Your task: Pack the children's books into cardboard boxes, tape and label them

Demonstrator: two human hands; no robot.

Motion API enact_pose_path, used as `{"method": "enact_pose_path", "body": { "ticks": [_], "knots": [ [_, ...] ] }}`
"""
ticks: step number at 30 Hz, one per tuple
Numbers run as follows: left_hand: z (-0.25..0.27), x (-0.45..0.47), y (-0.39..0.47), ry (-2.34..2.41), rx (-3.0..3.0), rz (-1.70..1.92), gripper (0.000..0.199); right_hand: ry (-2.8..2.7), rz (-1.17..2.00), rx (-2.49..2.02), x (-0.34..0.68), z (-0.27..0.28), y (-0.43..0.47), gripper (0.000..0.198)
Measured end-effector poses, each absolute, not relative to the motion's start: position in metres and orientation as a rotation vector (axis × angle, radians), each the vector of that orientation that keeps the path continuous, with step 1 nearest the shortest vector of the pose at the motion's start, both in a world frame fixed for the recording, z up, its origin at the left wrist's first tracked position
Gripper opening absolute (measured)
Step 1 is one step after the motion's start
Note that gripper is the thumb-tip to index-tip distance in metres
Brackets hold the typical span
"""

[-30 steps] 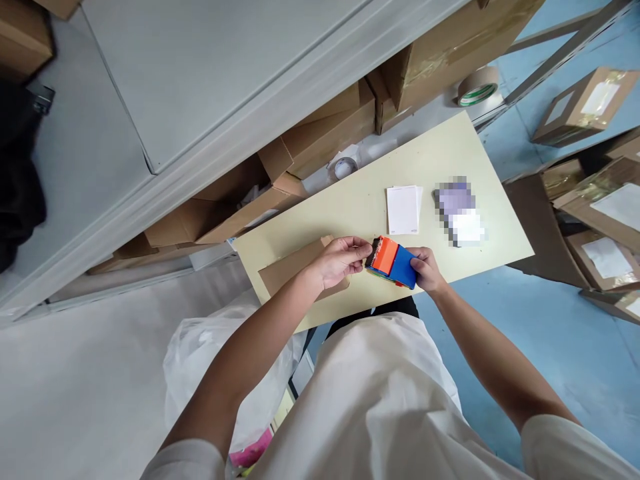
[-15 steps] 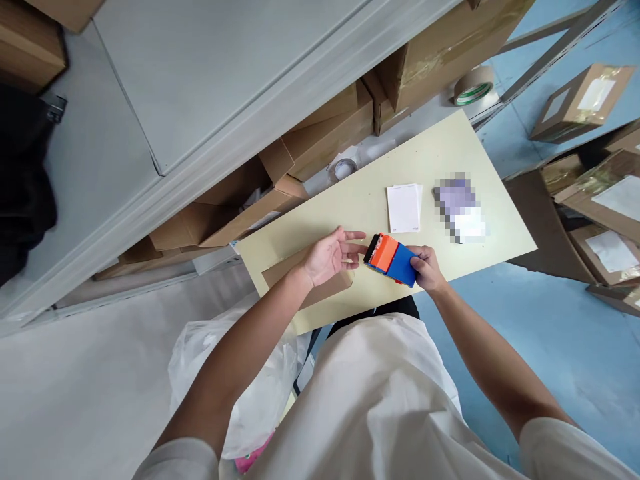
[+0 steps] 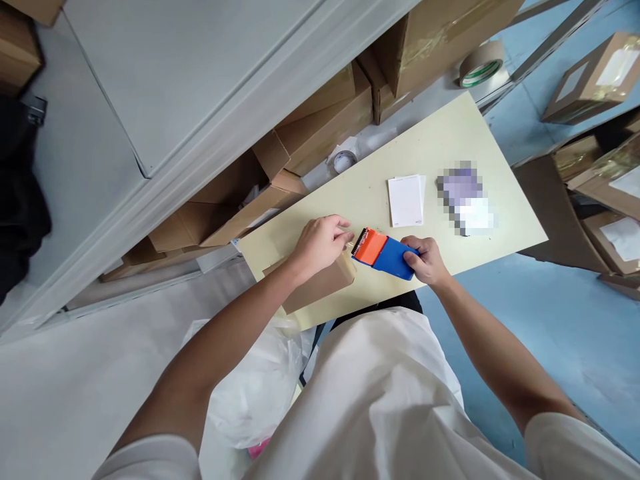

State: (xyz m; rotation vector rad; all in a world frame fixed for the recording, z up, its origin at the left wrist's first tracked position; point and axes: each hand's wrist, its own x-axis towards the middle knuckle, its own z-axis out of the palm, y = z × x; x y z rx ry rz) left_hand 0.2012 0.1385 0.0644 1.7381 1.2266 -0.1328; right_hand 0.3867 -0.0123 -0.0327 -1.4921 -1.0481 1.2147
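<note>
A blue and orange tape dispenser (image 3: 393,257) with a black toothed edge is held at its blue end by my right hand (image 3: 426,260), thumb on top. My left hand (image 3: 323,243) is at the dispenser's toothed edge, back of the hand up. Its fingers are bent in toward the thumb, and whatever is between them is too small to make out. Under my left forearm, a closed cardboard box (image 3: 320,288) lies on the cream tabletop (image 3: 360,200). Part of the box is hidden by my wrist.
White cards (image 3: 406,201) lie in a small stack behind the dispenser, with a blurred-out purple and white item (image 3: 465,199) to their right. Open cartons (image 3: 320,127) and a tape roll (image 3: 344,161) line the shelf. A plastic bag (image 3: 255,393) hangs lower left.
My left hand has turned from palm up with fingers spread to palm down with fingers bent. The dispenser has shifted a little to the left in my right hand.
</note>
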Motion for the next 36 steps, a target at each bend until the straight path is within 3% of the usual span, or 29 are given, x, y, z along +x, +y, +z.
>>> {"method": "enact_pose_path", "body": {
  "ticks": [3, 10, 14, 19, 28, 31, 36],
  "knots": [
    [0.063, 0.204, 0.151, 1.189, 1.871, -0.237, 0.011, -1.073, 1.210, -1.527, 0.386, -0.026, -0.008, 0.051],
    [0.040, 0.224, 0.182, 1.244, 1.679, -0.305, 0.012, -0.908, 1.274, -1.592, 0.390, -0.027, 0.008, 0.054],
    [0.031, 0.230, 0.191, 1.288, 1.395, -0.435, 0.019, -0.646, 1.528, -1.510, 0.389, -0.036, 0.008, 0.056],
    [0.015, 0.223, 0.205, 1.361, 1.589, -0.644, 0.017, -0.271, 1.822, -1.526, 0.391, -0.059, -0.037, 0.057],
    [-0.023, 0.239, 0.198, 0.943, 2.104, -1.436, 0.010, 0.150, 2.050, -1.391, 0.361, -0.094, -0.124, 0.043],
    [-0.027, 0.245, 0.182, 0.944, 2.203, -1.569, 0.017, 0.153, 2.018, -1.373, 0.348, -0.093, -0.127, 0.039],
    [-0.025, 0.238, 0.162, 0.933, 2.413, -1.483, 0.035, 0.214, 2.003, -1.445, 0.331, -0.093, -0.129, 0.038]
  ]
}}
